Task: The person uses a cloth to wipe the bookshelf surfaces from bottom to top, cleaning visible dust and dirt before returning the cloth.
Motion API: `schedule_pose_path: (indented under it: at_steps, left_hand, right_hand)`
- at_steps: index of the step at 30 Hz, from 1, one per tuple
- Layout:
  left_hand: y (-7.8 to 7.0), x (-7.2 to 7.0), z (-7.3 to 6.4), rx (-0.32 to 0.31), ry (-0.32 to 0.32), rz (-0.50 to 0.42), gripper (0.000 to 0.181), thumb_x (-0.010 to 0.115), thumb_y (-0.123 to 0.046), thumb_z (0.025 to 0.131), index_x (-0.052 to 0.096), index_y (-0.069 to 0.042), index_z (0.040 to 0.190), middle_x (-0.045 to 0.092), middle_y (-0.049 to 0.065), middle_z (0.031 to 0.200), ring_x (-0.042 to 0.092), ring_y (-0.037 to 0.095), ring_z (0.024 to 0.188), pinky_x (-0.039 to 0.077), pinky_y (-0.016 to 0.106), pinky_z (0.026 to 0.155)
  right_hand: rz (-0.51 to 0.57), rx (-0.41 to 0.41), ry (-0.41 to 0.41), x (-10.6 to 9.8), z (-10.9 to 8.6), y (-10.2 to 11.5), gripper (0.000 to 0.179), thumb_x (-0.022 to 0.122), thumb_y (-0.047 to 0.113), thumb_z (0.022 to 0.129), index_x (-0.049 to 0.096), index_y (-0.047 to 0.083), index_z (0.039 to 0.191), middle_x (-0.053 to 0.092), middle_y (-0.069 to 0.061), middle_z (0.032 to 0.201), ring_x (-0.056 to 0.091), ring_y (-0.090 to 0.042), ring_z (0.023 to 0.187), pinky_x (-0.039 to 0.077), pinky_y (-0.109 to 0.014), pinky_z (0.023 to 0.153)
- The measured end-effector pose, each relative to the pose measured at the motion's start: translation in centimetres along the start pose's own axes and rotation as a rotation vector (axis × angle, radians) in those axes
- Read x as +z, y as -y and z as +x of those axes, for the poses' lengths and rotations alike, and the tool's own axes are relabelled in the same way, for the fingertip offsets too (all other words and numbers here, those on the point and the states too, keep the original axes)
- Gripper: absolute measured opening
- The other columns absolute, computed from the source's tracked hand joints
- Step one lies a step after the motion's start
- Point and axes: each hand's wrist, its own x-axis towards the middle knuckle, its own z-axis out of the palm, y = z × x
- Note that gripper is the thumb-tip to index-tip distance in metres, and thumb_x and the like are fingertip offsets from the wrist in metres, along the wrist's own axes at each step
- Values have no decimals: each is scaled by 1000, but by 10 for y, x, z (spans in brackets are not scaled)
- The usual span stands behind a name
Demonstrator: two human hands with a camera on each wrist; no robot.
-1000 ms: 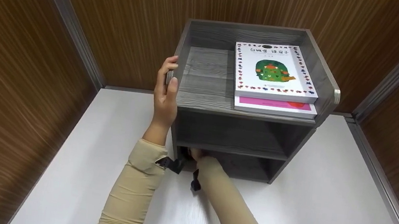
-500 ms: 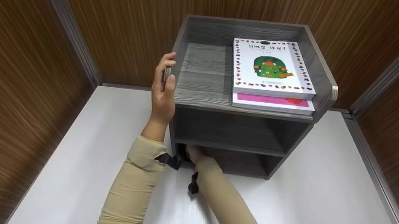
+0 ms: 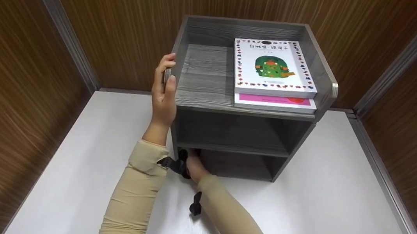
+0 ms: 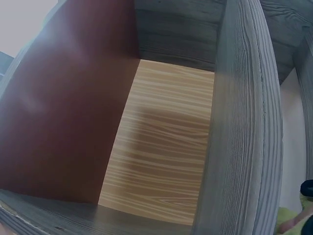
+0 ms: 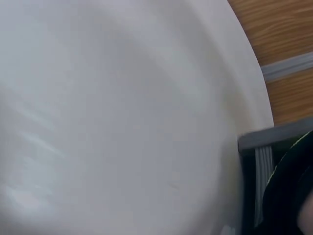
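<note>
In the head view my left hand grips the left side panel of a small grey wood-grain shelf unit, thumb and fingers on either side of its front edge. My right hand is at the left of the bottom compartment's opening, holding a black object, partly hidden by the left wrist camera. The right wrist view shows this dark object with a yellow-green line along its curved edge; I cannot tell its kind. Yellow-green and dark parts of it also show at the left wrist view's lower right.
Two books, a white picture book on a pink-and-white one, lie on the top shelf's right. A white tabletop bears the unit. Brown wood-grain walls stand behind and at both sides.
My right hand has come outward and left from the bottom compartment, the black object now showing beside it. My left hand keeps its grip; the whole view has shifted slightly.
</note>
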Motion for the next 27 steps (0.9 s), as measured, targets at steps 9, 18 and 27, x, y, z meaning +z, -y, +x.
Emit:
schedule_pose_path:
  at_steps: [9,18,27]
  left_hand:
    - [3,-8,-5,-41,20,23,33,32,-16,95,41,7,117,38,25,134,31,27,132,21,42,108]
    - [-10,-6,-2,-48,14,23,29,31,-3,91,40,10,114,38,30,132,32,27,131,21,42,108]
    - [-2,-2,0,-26,25,-10,32,34,-14,94,41,8,116,39,24,134,32,28,132,20,43,109]
  right_hand:
    - [114,55,10,11,-7,-11,58,27,61,92,52,9,97,48,-1,86,47,-12,78,38,-21,71]
    - [21,-4,51,12,-4,-10,67,31,70,87,50,11,112,43,-3,108,42,-16,99,32,-28,90]
    - [39,34,-34,8,2,-2,56,31,60,93,50,9,106,46,-3,93,45,-15,80,38,-25,71]
